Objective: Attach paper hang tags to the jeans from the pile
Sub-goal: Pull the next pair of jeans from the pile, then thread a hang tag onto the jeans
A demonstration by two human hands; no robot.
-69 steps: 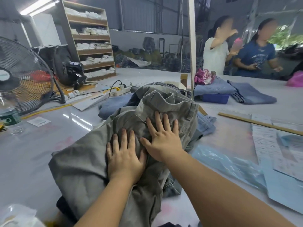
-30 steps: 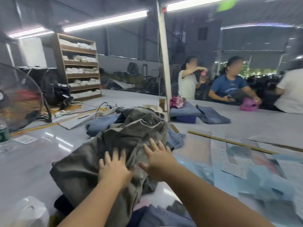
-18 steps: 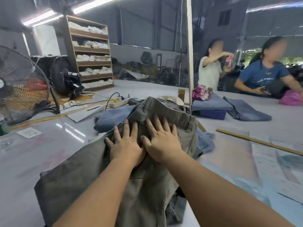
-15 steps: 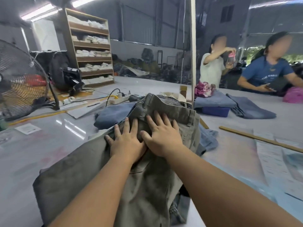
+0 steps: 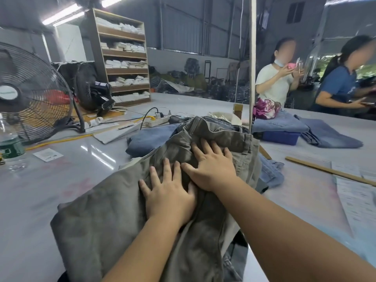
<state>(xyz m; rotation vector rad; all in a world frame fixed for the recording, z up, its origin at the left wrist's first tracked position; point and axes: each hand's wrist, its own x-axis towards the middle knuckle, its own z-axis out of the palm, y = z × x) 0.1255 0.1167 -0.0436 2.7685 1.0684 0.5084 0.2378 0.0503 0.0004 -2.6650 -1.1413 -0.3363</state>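
Note:
A pair of grey-olive jeans [image 5: 114, 216] lies across the top of a pile in front of me, waistband at the far end. My left hand [image 5: 168, 198] presses flat on the fabric with fingers spread. My right hand [image 5: 211, 165] lies flat just beyond it, near the waistband and belt loops. Neither hand grips anything. Blue jeans [image 5: 150, 139] lie under and behind the grey pair. No hang tag shows on the grey jeans; a small white card [image 5: 47, 154] lies on the table to the left.
A large fan [image 5: 30, 92] and a water bottle [image 5: 10, 143] stand at the left. A power strip [image 5: 156, 121], folded blue jeans [image 5: 284, 123], a wooden stick [image 5: 329, 171] and printed sheets [image 5: 360, 196] lie on the table. Two people are at the far right. A thin pole [image 5: 253, 58] rises behind the pile.
My left hand has slid back toward me along the grey jeans. My right hand stays flat near the waistband. The view has tilted down after a brief look up.

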